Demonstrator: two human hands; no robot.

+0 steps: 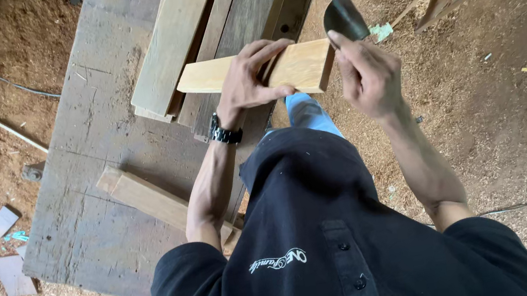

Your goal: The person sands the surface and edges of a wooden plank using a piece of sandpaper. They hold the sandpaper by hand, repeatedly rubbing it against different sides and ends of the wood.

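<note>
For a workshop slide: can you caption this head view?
Left hand holds a pale board while right hand sets a dark scraper blade at its end, above a workbench.

4 long planks (206,32) lie stacked along the workbench's (101,164) far edge. 1 short batten (147,199) rests near its right edge. Sawdust (513,113) covers the floor.

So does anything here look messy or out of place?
Sawdust covers the floor, with wood offcuts scattered left of the workbench. A short plank lies askew at the bench edge. Nothing looks broken.
</note>
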